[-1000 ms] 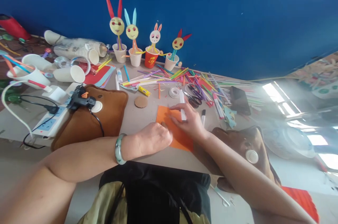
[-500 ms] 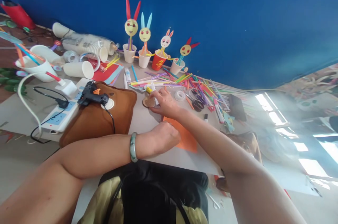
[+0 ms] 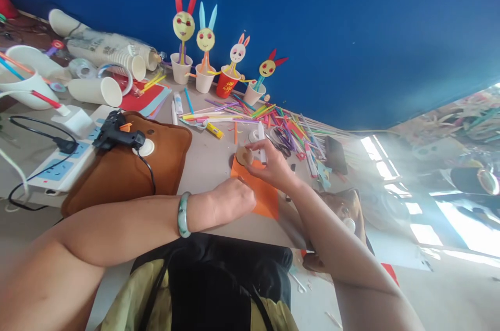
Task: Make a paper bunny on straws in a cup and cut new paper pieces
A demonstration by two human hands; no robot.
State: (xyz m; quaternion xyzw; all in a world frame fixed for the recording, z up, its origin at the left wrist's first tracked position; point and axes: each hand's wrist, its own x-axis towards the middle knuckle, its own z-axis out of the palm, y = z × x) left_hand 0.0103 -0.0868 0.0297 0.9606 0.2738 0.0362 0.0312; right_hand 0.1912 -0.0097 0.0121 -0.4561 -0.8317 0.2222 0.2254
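My right hand (image 3: 269,165) is closed, pinching a round brown disc (image 3: 242,156) between thumb and fingers over an orange sheet of paper (image 3: 265,201). A white marker-like stick (image 3: 261,138) stands up from the same hand, apparently held along with the disc. My left hand (image 3: 230,202), below a green bangle, is curled into a fist on the near left part of the orange sheet. Its fingertips are turned away, so what it holds, if anything, is hidden.
Several paper-cup figures with rabbit ears, one in a red cup (image 3: 228,82), line the blue wall. Coloured sticks (image 3: 234,111), scissors (image 3: 282,137) and a yellow tube (image 3: 214,130) lie before them. A black glue gun (image 3: 117,132) rests on a brown pouch (image 3: 164,156) beside a power strip (image 3: 58,172).
My right hand has come back and to the right from beside the yellow tube, bringing the disc and white stick over the orange sheet. The left fist stays on the sheet.
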